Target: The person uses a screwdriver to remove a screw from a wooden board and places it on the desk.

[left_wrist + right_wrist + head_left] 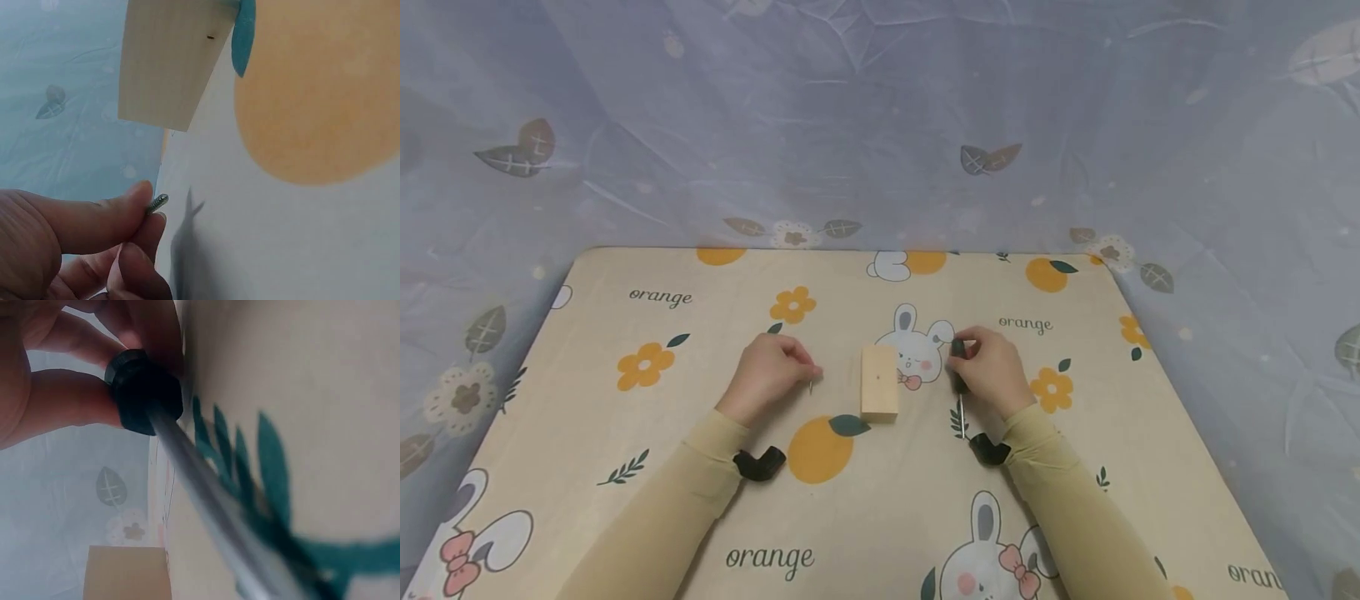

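Note:
Between thumb and fingertips my left hand (775, 372) pinches a small metal screw (159, 203), its threaded end poking out a little above the table. To the right of that hand lies a pale wooden block (878, 383) with a small dark hole in its top face. Beyond the block, my right hand (992, 367) grips the black handle of a screwdriver (147, 394). Its metal shaft points back toward the near side of the table. Neither the screw nor the screwdriver touches the block.
A cream tablecloth (655, 333) printed with rabbits, oranges and flowers covers the table. A pale blue-grey patterned curtain (880, 125) hangs behind and at the sides. Black wrist-worn devices (760, 463) sit under both wrists.

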Demonstrator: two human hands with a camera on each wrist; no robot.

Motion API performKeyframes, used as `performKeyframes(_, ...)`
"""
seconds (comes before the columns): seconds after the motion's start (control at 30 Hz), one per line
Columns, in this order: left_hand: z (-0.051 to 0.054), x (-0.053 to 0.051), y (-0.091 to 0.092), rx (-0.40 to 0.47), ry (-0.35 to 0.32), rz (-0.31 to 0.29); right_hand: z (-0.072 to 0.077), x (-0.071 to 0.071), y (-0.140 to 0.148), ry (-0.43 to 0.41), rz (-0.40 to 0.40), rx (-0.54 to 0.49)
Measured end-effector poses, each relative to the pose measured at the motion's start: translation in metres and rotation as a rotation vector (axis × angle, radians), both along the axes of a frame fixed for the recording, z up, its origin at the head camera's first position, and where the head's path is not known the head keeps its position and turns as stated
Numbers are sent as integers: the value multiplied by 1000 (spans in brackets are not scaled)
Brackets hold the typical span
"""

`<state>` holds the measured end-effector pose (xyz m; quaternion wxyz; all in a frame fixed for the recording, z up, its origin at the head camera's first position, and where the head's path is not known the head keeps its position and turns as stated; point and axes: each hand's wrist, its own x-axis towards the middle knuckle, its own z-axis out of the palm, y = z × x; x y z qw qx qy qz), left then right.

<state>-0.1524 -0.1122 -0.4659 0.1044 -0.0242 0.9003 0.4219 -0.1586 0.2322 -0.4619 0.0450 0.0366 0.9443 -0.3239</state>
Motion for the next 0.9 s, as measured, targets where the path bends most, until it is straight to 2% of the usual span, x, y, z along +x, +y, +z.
performKeyframes(0.17,-2,1,5,-62,-23,12,-2,1,-1,-20,-2,14)
performKeyframes(0.47,-2,3,14,-174,12,8,-5,3,-4,-70,4,34)
performKeyframes(0.77,-1,4,18,-202,0,16,-1,5,-7,-80,29,74)
performKeyframes(0.9,-1,5,17,-196,13,12,2,5,-8,-83,39,96)
